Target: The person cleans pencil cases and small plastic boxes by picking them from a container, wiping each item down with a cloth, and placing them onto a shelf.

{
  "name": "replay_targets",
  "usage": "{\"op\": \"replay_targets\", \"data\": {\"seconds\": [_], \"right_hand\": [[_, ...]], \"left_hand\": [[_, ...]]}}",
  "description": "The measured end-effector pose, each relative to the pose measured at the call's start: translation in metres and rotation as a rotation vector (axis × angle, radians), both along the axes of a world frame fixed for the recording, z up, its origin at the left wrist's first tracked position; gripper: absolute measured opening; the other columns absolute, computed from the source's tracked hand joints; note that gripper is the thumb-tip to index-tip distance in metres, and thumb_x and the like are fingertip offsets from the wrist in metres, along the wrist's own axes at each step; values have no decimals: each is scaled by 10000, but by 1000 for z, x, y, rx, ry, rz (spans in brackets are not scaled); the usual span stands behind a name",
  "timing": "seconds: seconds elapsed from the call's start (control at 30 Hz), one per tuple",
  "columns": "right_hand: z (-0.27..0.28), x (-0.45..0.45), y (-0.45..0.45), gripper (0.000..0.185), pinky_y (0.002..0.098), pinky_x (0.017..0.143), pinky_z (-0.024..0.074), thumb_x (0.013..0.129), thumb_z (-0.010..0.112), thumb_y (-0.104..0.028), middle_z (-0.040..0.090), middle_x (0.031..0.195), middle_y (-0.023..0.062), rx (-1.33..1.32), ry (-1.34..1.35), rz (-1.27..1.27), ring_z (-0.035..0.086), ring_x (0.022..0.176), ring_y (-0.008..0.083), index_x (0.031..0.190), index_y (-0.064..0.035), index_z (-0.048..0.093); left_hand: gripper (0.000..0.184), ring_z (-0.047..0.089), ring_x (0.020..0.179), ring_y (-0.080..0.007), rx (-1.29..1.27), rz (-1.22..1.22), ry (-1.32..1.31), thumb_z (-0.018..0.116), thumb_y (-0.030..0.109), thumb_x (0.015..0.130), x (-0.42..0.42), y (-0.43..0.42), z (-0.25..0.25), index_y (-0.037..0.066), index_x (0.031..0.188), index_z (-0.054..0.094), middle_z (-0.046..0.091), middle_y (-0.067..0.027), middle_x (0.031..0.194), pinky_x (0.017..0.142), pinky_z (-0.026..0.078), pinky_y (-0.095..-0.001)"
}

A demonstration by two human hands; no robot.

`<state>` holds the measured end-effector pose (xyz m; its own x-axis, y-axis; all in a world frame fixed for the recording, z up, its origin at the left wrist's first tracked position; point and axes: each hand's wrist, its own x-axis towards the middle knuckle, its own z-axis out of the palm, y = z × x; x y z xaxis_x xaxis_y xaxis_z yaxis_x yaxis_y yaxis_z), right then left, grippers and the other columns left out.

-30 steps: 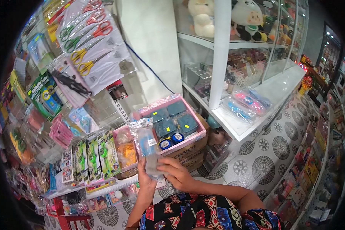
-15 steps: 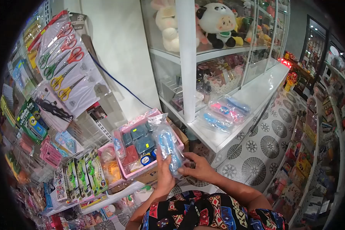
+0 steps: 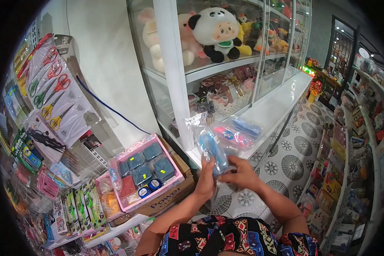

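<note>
My left grip [image 3: 206,183] is closed round a clear packet [image 3: 211,145] with blue contents, tilted, before the white cabinet ledge [image 3: 281,100]; my right grip [image 3: 241,174] curls at its lower end, whether pinching I cannot tell. Beyond, pink and blue packets [image 3: 231,135] lie on the ledge.

The held packet [image 3: 212,147] is glossy plastic, the ledge [image 3: 286,94] smooth and shiny.
</note>
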<state>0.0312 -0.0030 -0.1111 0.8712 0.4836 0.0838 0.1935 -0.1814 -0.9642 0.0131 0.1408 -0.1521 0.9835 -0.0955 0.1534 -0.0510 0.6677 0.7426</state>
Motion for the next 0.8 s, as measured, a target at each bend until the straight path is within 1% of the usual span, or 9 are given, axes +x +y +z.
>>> {"op": "replay_targets", "data": {"seconds": [0.07, 0.1, 0.2, 0.23, 0.33, 0.47, 0.57, 0.67, 0.8], "right_hand": [[16, 22, -21, 529, 268, 713, 488, 641, 780, -70, 629, 953, 76, -41, -25, -58, 599, 836, 130, 1114, 44, 573], [23, 35, -31, 525, 270, 709, 491, 639, 773, -57, 636, 942, 79, -21, -61, -68, 609, 829, 138, 1112, 47, 572], [57, 71, -59, 533, 275, 722, 490, 621, 770, -96, 642, 910, 80, -64, -27, -131, 613, 807, 154, 1093, 53, 573], [62, 90, -70, 527, 277, 716, 488, 609, 767, -101, 641, 892, 77, -158, -98, -128, 605, 785, 152, 1074, 59, 578], [61, 143, -95, 521, 281, 701, 487, 597, 771, -112, 639, 845, 80, -397, -294, -144, 603, 773, 151, 1050, 68, 587], [36, 192, -108, 536, 289, 693, 491, 579, 781, -109, 640, 829, 97, -538, -284, -144, 614, 756, 165, 1041, 81, 586], [8, 209, -111, 521, 302, 690, 495, 565, 782, -98, 641, 816, 110, -664, -341, -111, 623, 751, 184, 1012, 93, 594], [-2, 214, -110, 500, 309, 678, 496, 558, 780, -88, 639, 808, 106, -681, -276, -56, 621, 744, 188, 988, 94, 600], [4, 218, -101, 477, 306, 686, 490, 556, 779, -120, 653, 812, 139, -778, -266, -21, 626, 715, 194, 946, 93, 605]], "left_hand": [[632, 501, 1073, -210, 21, -134, -37, 454, 438, 933, 14, -9, 2, 141, 1421, 182, 460, -75, 1231, 883, 438, -361], [765, 400, 1198, -214, 140, -109, 76, 453, 509, 915, 16, -13, -2, 180, 1465, 35, 381, -84, 1336, 955, 359, -386], [830, 318, 1266, -221, 181, -305, 27, 459, 535, 904, 14, -26, -4, 210, 1469, -55, 306, -91, 1398, 971, 321, -400], [829, 302, 1287, -247, 215, -367, 26, 456, 543, 902, 13, -30, -9, 210, 1471, -46, 284, -107, 1415, 993, 305, -413], [824, 302, 1292, -256, 316, -464, 59, 455, 524, 910, -5, -30, -16, 187, 1471, -46, 293, -126, 1411, 1006, 299, -405], [794, 350, 1264, -256, 413, -463, 55, 497, 450, 915, -19, -11, -30, 163, 1475, 12, 385, -164, 1350, 1001, 315, -389], [732, 449, 1068, -160, 363, -397, 74, 547, 317, 916, -31, 5, -35, 160, 1472, 97, 458, -126, 1272, 906, 365, -311], [683, 458, 1061, -146, 291, -327, 142, 556, 277, 913, -42, 16, -38, 139, 1457, 167, 490, -115, 1229, 894, 367, -286], [646, 477, 1033, -149, 347, -287, 180, 552, 259, 915, -46, 23, -50, 124, 1441, 203, 499, -116, 1209, 864, 396, -290]]}}
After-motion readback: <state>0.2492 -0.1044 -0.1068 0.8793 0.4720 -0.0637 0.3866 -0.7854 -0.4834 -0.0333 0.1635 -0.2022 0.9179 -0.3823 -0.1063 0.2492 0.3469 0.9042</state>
